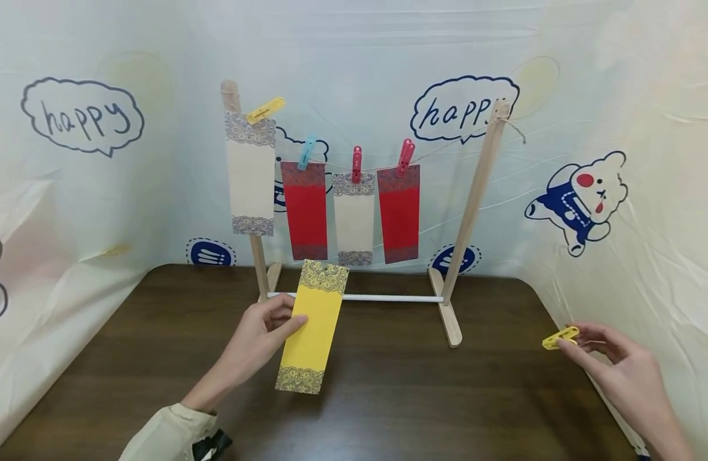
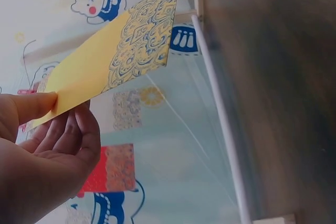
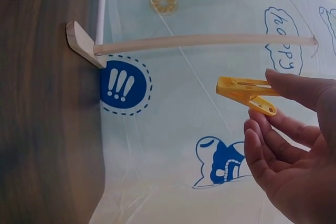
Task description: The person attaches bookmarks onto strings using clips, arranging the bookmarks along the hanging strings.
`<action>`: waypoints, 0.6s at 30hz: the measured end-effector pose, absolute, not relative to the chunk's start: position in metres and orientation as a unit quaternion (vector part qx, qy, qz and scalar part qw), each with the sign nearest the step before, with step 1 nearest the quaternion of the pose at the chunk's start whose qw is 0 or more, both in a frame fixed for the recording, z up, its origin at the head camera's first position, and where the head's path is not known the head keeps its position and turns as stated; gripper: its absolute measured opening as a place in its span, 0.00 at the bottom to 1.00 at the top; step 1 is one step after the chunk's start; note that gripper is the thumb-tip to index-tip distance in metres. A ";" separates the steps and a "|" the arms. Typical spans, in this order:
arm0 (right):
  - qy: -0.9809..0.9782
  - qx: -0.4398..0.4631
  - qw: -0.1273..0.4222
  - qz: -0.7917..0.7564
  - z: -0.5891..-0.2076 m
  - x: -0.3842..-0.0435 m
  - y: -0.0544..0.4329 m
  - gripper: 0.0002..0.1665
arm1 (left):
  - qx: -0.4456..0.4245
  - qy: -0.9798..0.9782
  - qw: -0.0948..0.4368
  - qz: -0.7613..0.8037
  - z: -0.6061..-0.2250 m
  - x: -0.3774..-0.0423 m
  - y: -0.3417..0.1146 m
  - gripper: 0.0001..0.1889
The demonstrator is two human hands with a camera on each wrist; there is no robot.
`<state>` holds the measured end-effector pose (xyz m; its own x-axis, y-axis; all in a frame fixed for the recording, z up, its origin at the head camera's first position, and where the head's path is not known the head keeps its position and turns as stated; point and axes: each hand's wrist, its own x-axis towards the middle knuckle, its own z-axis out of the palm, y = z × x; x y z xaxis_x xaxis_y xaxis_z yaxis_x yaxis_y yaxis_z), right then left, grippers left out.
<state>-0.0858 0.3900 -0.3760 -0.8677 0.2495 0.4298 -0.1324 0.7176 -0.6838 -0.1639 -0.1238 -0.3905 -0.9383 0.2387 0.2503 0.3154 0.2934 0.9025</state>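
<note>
My left hand (image 1: 261, 336) pinches a yellow paper card (image 1: 314, 320) by its left edge, thumb on the front. Lacy dark patterns band both ends of the card, which hangs tilted above the table in front of the rack. Off to the right, my right hand (image 1: 625, 371) holds a yellow clothespin (image 1: 561, 337) between thumb and fingers. In the right wrist view the clothespin (image 3: 245, 94) points away from the fingertips. On the rack's string hang a white card (image 1: 251, 173), a red card (image 1: 305, 214), a second white card (image 1: 354, 221) and a second red card (image 1: 398, 214).
A wooden post (image 1: 475, 198) carries the string's right end; a white rod (image 1: 388, 298) joins the rack's feet. Clipped along the string are a yellow clothespin (image 1: 265, 111), a blue clothespin (image 1: 306, 153) and two red ones. The brown table (image 1: 400, 384) meets a printed curtain (image 1: 354, 57).
</note>
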 end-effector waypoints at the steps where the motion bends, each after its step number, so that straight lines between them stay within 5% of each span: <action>1: -0.890 -0.028 0.256 0.376 -0.375 -0.086 0.389 0.22 | -0.175 -0.803 0.034 -0.569 -0.389 -0.166 -0.122 0.10; 18: -0.891 0.035 0.277 0.357 -0.351 -0.092 0.372 0.17 | -0.200 -0.804 0.053 -0.558 -0.359 -0.185 -0.107 0.14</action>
<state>-0.0917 0.3719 -0.3512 -0.8438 0.1362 0.5190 -0.2597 0.7428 -0.6171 -0.1848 -0.1074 -0.3590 -0.9148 0.2622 0.3073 0.3795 0.2971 0.8762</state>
